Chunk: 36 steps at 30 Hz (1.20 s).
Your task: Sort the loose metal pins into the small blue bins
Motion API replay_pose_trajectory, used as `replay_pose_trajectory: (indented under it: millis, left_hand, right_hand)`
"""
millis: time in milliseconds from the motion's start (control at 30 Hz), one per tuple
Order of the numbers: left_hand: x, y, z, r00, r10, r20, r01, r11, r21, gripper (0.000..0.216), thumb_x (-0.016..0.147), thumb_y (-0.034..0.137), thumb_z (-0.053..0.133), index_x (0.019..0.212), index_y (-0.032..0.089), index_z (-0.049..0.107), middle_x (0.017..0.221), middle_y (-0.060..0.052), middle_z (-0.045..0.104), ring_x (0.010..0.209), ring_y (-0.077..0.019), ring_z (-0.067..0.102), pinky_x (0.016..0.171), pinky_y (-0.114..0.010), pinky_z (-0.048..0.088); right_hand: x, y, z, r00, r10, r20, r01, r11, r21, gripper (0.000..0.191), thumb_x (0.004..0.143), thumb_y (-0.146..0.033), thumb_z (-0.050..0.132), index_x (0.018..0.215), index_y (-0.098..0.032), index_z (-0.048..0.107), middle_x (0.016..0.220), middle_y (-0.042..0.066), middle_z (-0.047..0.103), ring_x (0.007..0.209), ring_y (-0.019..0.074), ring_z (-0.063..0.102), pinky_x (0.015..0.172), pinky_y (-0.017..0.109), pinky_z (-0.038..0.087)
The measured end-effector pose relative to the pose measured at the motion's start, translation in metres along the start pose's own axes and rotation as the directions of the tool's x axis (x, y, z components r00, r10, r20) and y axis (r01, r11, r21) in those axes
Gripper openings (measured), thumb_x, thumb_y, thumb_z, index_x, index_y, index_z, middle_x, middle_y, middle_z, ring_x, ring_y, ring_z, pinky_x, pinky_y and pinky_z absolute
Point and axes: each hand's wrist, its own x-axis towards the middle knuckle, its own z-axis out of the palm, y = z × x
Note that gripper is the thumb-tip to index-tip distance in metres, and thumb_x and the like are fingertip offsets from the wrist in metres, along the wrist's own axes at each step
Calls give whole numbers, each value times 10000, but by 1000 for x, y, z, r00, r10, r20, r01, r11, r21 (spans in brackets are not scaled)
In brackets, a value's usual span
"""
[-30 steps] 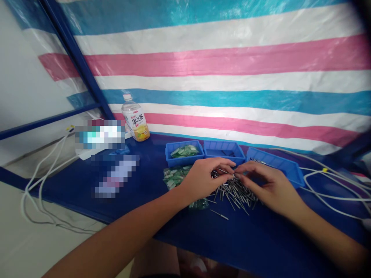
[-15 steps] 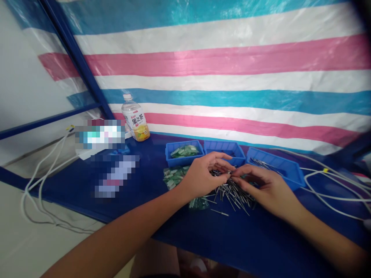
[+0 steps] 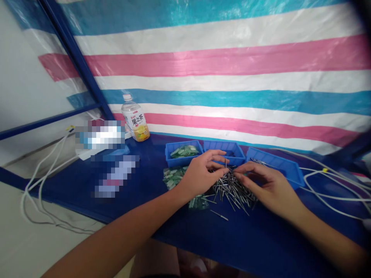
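My left hand (image 3: 204, 170) is closed in a pinch above a heap of blind rivets (image 3: 236, 193), and a thin metal rivet (image 3: 226, 164) shows at its fingertips. Just to its right, my right hand (image 3: 265, 183) has thumb and forefinger drawn together at the heap's upper edge; whatever they grip is too small to make out. One loose rivet (image 3: 220, 215) lies on the blue tabletop in front of the heap. Small green plastic packets (image 3: 174, 177) lie beside and partly under my left wrist.
Behind my hands stand a blue bin of green packets (image 3: 185, 151), a middle blue bin (image 3: 236, 150) and a right blue bin (image 3: 292, 170) with some rivets. A drink bottle (image 3: 136, 119) is at the back left. White cables (image 3: 324, 193) run along the right.
My hands have moved slightly apart, where their fingertips met before. A thin rivet now shows upright at the left fingertips. The loose rivet in front has shifted slightly toward me.
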Motion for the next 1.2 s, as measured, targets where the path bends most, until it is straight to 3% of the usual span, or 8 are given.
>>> replay_pose_trajectory:
  millis: [133, 333, 600, 800, 967, 1067, 1200]
  left_hand:
    - [1, 1, -2, 999, -25, -45, 26, 999, 23, 531, 839, 291, 835, 1328, 219, 638, 1169, -120, 782, 961, -260, 800, 861, -402, 659]
    - [0, 1, -3, 1000, 21, -19, -18, 990, 143, 420, 903, 289, 760, 1313, 246, 684, 1086, -68, 831, 923, -229, 776, 860, -399, 638]
    - [-4, 5, 1, 1000, 20, 12, -22, 985, 169, 428, 928, 341, 757, 1337, 239, 685, 1045, -69, 843, 926, -228, 802, 855, -383, 652]
    - [-4, 4, 3, 998, 28, 50, -35, 990, 137, 447, 919, 343, 782, 1340, 228, 683, 1045, -74, 843, 923, -227, 805, 890, -392, 660]
    - [-2, 6, 3, 989, 146, 27, -148, 974, 173, 414, 934, 381, 761, 1314, 224, 705, 1277, -120, 768, 1031, -232, 763, 799, -343, 647]
    - [-2, 9, 1, 993, 117, 29, -121, 964, 238, 368, 973, 407, 703, 1288, 220, 730, 1100, -104, 805, 882, -209, 749, 719, -326, 615]
    - [-5, 11, 0, 994, 30, 106, -55, 969, 239, 394, 1015, 427, 627, 1335, 218, 722, 990, -80, 836, 751, -185, 744, 701, -315, 598]
  right_hand:
    - [0, 2, 0, 998, -47, -35, 46, 999, -24, 173, 999, -420, 696, 1056, -272, 765, 1001, 29, 779, 856, 201, 733, 714, 320, 581]
    - [0, -3, -2, 979, -187, -84, 175, 976, -131, 88, 1020, -307, 661, 1067, -274, 729, 993, 26, 752, 823, 183, 708, 709, 318, 563]
    - [1, -4, -1, 952, -303, 35, 304, 930, -207, 86, 1024, -227, 627, 1078, -264, 683, 1035, 42, 734, 902, 187, 696, 786, 332, 555]
    - [-2, -3, 4, 978, -202, 47, 208, 955, -210, 35, 997, -242, 641, 1028, -254, 632, 951, 19, 691, 723, 145, 631, 597, 271, 506]
    - [-2, -5, 4, 991, -132, -11, 128, 975, -181, 298, 957, -214, 638, 1251, -262, 612, 936, 17, 693, 776, 165, 674, 574, 248, 525]
    - [-1, -5, 1, 992, -116, -50, 105, 977, -186, 360, 959, -220, 620, 1317, -263, 615, 942, 25, 707, 777, 172, 684, 545, 245, 523]
    - [-1, -1, -2, 988, -117, -99, 92, 969, -231, 162, 972, -303, 659, 1126, -258, 680, 969, 42, 735, 751, 179, 683, 523, 266, 523]
